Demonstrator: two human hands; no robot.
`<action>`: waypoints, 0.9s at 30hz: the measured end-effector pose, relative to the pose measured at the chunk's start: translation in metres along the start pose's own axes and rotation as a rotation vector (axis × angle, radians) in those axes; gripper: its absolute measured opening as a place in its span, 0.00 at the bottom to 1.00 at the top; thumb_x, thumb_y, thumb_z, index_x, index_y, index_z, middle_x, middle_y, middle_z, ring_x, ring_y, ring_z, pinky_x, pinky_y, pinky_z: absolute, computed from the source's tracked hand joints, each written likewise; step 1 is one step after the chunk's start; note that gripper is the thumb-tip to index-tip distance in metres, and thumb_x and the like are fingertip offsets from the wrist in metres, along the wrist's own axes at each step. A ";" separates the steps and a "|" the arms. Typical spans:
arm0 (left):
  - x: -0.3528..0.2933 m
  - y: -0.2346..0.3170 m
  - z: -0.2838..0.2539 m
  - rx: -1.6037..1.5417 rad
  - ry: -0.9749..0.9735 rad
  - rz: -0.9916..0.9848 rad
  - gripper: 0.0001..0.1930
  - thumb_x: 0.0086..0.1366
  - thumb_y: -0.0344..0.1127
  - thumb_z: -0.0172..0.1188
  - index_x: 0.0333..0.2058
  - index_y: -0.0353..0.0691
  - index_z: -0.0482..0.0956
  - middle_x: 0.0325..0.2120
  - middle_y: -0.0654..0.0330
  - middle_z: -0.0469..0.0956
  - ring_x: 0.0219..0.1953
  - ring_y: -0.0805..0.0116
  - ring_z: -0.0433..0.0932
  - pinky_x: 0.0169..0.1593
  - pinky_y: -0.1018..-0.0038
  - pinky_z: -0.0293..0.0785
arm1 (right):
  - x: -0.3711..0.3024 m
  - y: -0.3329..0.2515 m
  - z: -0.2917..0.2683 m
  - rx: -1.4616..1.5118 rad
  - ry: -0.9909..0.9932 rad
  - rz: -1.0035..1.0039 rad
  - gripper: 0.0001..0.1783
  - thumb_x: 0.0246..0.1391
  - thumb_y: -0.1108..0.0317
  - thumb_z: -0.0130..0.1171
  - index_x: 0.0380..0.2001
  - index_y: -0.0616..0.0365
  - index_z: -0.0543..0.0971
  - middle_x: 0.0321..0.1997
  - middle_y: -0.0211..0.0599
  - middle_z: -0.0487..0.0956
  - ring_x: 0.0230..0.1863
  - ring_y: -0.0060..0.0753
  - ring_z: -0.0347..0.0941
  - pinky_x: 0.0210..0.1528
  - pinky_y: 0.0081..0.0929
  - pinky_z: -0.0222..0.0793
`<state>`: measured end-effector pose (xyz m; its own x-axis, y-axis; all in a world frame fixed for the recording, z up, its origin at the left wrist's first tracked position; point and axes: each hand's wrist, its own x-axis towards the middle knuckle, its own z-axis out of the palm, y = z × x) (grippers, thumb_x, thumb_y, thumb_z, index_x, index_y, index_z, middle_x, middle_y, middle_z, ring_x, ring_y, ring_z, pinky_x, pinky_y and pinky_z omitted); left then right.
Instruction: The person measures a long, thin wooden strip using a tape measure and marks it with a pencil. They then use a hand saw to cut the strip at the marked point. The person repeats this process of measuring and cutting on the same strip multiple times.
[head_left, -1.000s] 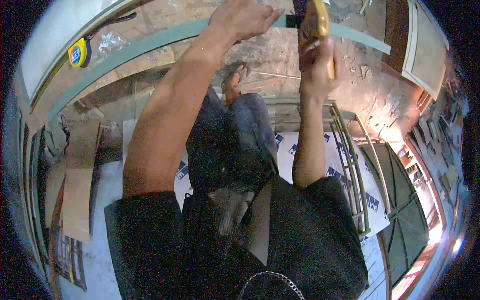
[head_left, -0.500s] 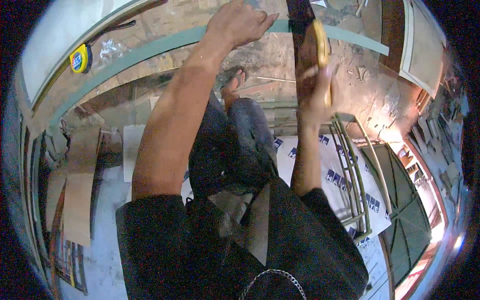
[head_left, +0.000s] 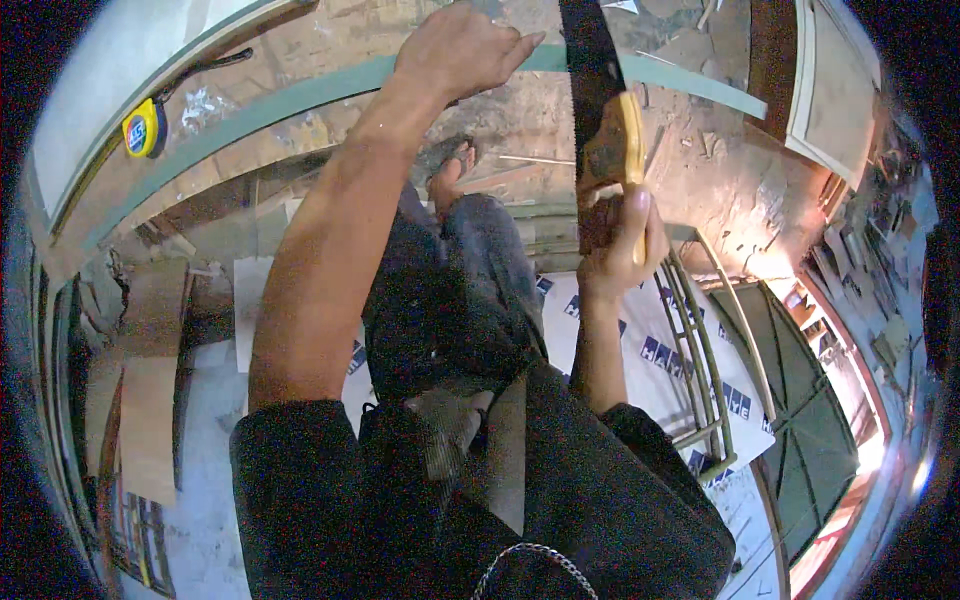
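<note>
A long pale green strip [head_left: 290,100], bent into a curve by the lens, crosses the wooden work surface. My left hand [head_left: 465,55] is closed on it near its middle, thumb pointing right; the fingertips underneath are hidden. To the right, my right hand [head_left: 622,245] is wrapped round the yellow handle of a handsaw [head_left: 630,135]. The saw's dark, toothed blade points away from me and lies across the strip, a short way right of my left thumb. From this angle I cannot tell how deep the teeth sit in the strip.
A yellow tape measure [head_left: 142,128] lies at the far left beside a pale panel [head_left: 100,90]. My bare foot [head_left: 455,170] rests at the near edge of the wooden surface [head_left: 520,120]. At the lower right, a metal tube frame [head_left: 700,350] lies on a printed white sheet [head_left: 650,385].
My right hand has pulled the saw back toward my body, with the handle now lower and nearer. The left hand keeps its hold on the strip; the whole view has shifted slightly.
</note>
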<state>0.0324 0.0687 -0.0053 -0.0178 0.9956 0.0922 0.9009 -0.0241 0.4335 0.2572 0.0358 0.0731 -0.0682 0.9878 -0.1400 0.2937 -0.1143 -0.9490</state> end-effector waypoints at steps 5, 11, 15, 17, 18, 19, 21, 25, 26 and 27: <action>0.010 0.002 0.001 -0.065 -0.079 0.007 0.25 0.67 0.44 0.48 0.16 0.35 0.79 0.12 0.49 0.75 0.19 0.51 0.78 0.30 0.59 0.75 | 0.057 -0.011 0.057 0.029 0.038 0.035 0.23 0.63 0.52 0.52 0.26 0.64 0.76 0.19 0.28 0.71 0.22 0.19 0.64 0.23 0.20 0.60; 0.004 0.004 -0.005 -0.018 -0.050 -0.073 0.27 0.68 0.46 0.46 0.16 0.36 0.80 0.14 0.49 0.76 0.22 0.53 0.79 0.38 0.59 0.76 | 0.003 0.014 0.004 -0.210 0.061 -0.166 0.23 0.62 0.55 0.53 0.23 0.65 0.76 0.15 0.30 0.69 0.18 0.20 0.63 0.21 0.23 0.60; -0.002 0.001 0.000 -0.047 -0.076 -0.025 0.28 0.69 0.47 0.44 0.16 0.36 0.80 0.15 0.50 0.77 0.22 0.53 0.79 0.40 0.59 0.75 | 0.019 0.009 0.014 -0.006 0.048 -0.046 0.23 0.63 0.54 0.52 0.22 0.62 0.75 0.15 0.26 0.70 0.17 0.15 0.61 0.19 0.17 0.55; 0.007 0.000 0.001 -0.034 -0.097 0.008 0.28 0.69 0.46 0.44 0.16 0.37 0.80 0.15 0.50 0.77 0.22 0.54 0.79 0.41 0.60 0.75 | 0.058 0.012 0.041 0.010 0.086 -0.076 0.23 0.62 0.52 0.53 0.22 0.61 0.75 0.15 0.26 0.70 0.17 0.15 0.61 0.19 0.17 0.55; 0.009 0.003 0.006 -0.040 -0.108 0.028 0.28 0.69 0.46 0.44 0.16 0.37 0.80 0.15 0.50 0.77 0.22 0.54 0.79 0.42 0.61 0.75 | 0.066 0.009 0.048 0.046 0.091 -0.048 0.23 0.62 0.51 0.53 0.22 0.61 0.75 0.15 0.26 0.69 0.17 0.15 0.61 0.20 0.17 0.55; 0.009 0.004 0.004 -0.042 -0.107 0.012 0.28 0.69 0.46 0.44 0.16 0.37 0.80 0.16 0.50 0.77 0.22 0.54 0.79 0.42 0.62 0.74 | 0.071 0.007 0.052 0.080 0.059 -0.027 0.24 0.61 0.50 0.54 0.22 0.60 0.75 0.15 0.26 0.69 0.17 0.15 0.61 0.20 0.17 0.55; 0.008 0.006 -0.001 -0.014 -0.157 -0.062 0.28 0.69 0.46 0.44 0.16 0.37 0.80 0.15 0.51 0.77 0.22 0.55 0.79 0.41 0.63 0.75 | 0.051 0.008 0.038 -0.003 0.072 -0.064 0.25 0.61 0.49 0.54 0.22 0.60 0.75 0.15 0.26 0.69 0.17 0.15 0.62 0.20 0.16 0.56; -0.003 -0.004 0.008 0.039 0.127 0.083 0.28 0.69 0.45 0.46 0.14 0.36 0.80 0.13 0.51 0.76 0.19 0.55 0.78 0.36 0.63 0.76 | 0.000 -0.003 -0.002 0.104 -0.038 0.034 0.21 0.64 0.61 0.50 0.19 0.61 0.71 0.15 0.27 0.66 0.15 0.18 0.60 0.23 0.19 0.63; -0.003 -0.003 0.005 0.026 0.069 0.053 0.27 0.69 0.45 0.46 0.14 0.36 0.79 0.12 0.51 0.76 0.19 0.55 0.78 0.34 0.63 0.76 | 0.011 0.004 0.003 0.115 -0.022 0.008 0.21 0.64 0.58 0.50 0.20 0.61 0.73 0.16 0.27 0.68 0.16 0.17 0.61 0.21 0.18 0.62; -0.002 -0.001 0.003 0.015 0.011 0.021 0.27 0.68 0.45 0.47 0.14 0.36 0.79 0.12 0.51 0.75 0.18 0.55 0.77 0.33 0.63 0.76 | 0.033 0.015 0.016 0.127 -0.009 -0.018 0.22 0.64 0.55 0.51 0.22 0.61 0.74 0.16 0.27 0.69 0.16 0.17 0.63 0.20 0.18 0.60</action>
<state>0.0327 0.0669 -0.0085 -0.0035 0.9938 0.1115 0.9073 -0.0437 0.4182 0.2439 0.0654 0.0492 -0.0812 0.9889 -0.1246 0.1690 -0.1095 -0.9795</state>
